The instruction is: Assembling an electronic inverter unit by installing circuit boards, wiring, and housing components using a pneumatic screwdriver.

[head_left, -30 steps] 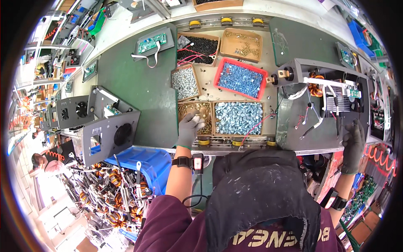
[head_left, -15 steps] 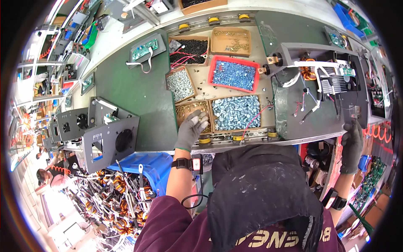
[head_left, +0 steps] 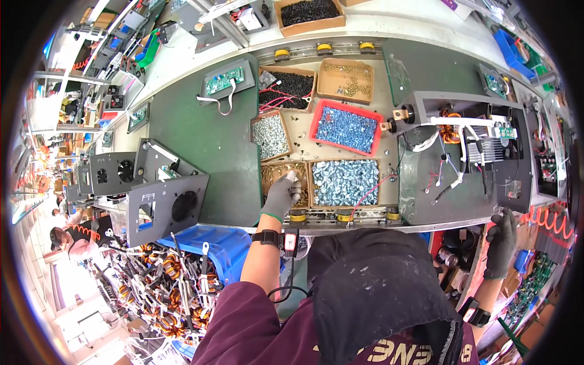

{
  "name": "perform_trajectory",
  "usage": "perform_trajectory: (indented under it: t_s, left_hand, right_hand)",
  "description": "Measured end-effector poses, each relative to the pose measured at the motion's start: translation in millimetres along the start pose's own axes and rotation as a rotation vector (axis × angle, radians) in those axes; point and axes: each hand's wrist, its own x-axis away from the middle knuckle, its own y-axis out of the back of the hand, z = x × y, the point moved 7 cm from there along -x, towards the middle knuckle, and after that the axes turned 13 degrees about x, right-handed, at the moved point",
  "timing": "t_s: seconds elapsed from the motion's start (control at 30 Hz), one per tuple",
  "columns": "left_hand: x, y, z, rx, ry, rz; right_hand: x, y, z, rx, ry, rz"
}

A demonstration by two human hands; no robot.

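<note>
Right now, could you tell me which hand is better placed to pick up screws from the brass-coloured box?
The left hand: it already rests in the box of brass-coloured screws. The right hand hangs off the bench edge, below the grey metal chassis, well away.

Single head view: worn on your head, it looks steeply down over your chest onto the green surface [head_left: 201,140] at arm's reach. Fisheye bending curves the surface edges; your forearms enter from below.
</note>
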Motion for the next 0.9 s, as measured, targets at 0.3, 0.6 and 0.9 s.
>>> perform_trajectory:
  t_s: [0.3,0.6,0.9]
  left_hand:
    - [-22,-31,-31,-0.042,-0.08,0.003]
    - [-44,-20,-60,0.091,-0.243,0.044]
    - [-8,12,-25,-1.226,-0.334,-0.369]
  right_hand:
    - [-4,-11,3,0.037,-0.016,-0.018]
    - [-14,-32,6,0.087,-0.024,0.024]
    - [-14,-37,18,0.104,0.02,0.039]
